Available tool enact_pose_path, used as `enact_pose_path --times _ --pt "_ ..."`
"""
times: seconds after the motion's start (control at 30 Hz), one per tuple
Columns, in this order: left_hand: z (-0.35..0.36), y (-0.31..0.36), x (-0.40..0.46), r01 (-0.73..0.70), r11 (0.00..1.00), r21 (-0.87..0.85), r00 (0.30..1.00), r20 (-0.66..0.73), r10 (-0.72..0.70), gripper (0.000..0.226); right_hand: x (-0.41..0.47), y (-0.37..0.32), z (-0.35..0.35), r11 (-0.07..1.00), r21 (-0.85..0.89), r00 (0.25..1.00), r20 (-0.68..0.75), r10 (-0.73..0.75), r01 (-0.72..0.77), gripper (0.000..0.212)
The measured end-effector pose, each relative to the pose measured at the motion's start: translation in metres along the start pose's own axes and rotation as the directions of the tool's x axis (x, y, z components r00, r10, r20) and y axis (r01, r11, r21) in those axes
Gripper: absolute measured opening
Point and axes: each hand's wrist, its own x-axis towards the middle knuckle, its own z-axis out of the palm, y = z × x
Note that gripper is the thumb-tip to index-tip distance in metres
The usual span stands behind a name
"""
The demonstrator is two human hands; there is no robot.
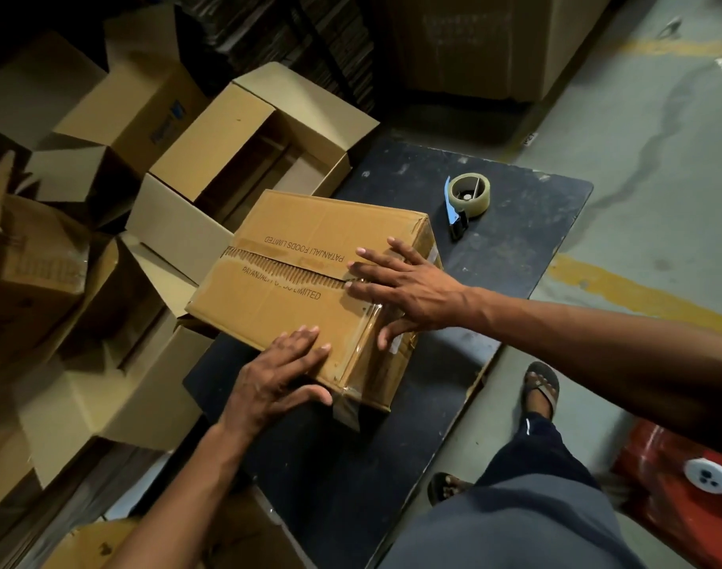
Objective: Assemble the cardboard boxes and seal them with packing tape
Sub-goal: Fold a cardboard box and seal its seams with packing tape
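A closed brown cardboard box (293, 277) with printed lettering lies on a dark board (515, 248). Its two top flaps meet along a centre seam, and clear tape shines across its near right end. My right hand (404, 289) presses flat on the top near that end, fingers spread over the seam and the thumb down the side. My left hand (277, 375) rests on the near edge of the box, fingers on top and thumb against the front face. A tape dispenser with a clear roll (468, 199) lies on the board behind the box, untouched.
Several open, empty cardboard boxes (236, 145) crowd the floor to the left. A large carton (486, 43) stands at the back. My sandalled feet (540, 388) stand right of the board on concrete with yellow lines. A red object (671, 494) sits at bottom right.
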Motion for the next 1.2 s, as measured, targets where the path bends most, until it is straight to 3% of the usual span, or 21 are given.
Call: enact_pose_path --times 0.13,0.33,0.53,0.67,0.87,1.03,1.2 --pt "0.007 0.002 0.005 -0.080 0.969 0.233 0.992 -0.078 0.101 0.067 0.001 -0.017 0.000 0.994 0.002 0.994 0.016 0.106 -0.106 0.091" --pt "0.018 0.012 0.000 -0.116 0.926 0.360 0.975 -0.137 0.176 0.064 -0.003 -0.020 0.003 0.993 0.008 0.993 -0.029 0.117 -0.116 0.094" --pt "0.021 0.007 -0.001 -0.104 0.915 0.390 0.974 -0.145 0.173 0.073 -0.006 -0.028 0.010 0.988 -0.011 0.983 -0.102 0.151 -0.153 0.110" --pt "0.034 0.010 -0.003 -0.070 0.892 0.446 0.981 -0.131 0.143 0.092 -0.005 -0.031 0.014 0.990 0.013 0.976 -0.167 0.144 -0.143 0.110" --pt "0.052 0.014 -0.011 0.010 0.918 0.396 0.984 -0.167 0.062 0.074 -0.005 -0.032 0.010 0.987 0.024 0.979 -0.118 0.164 -0.162 0.113" --pt "0.040 0.009 -0.009 -0.068 0.922 0.381 0.985 -0.119 0.122 0.102 -0.003 -0.038 0.007 0.982 0.067 0.978 -0.103 0.184 -0.178 0.100" --pt "0.038 0.008 -0.004 -0.054 0.907 0.419 0.978 -0.162 0.133 0.091 -0.004 -0.038 0.010 0.980 0.067 0.973 -0.128 0.192 -0.185 0.097"
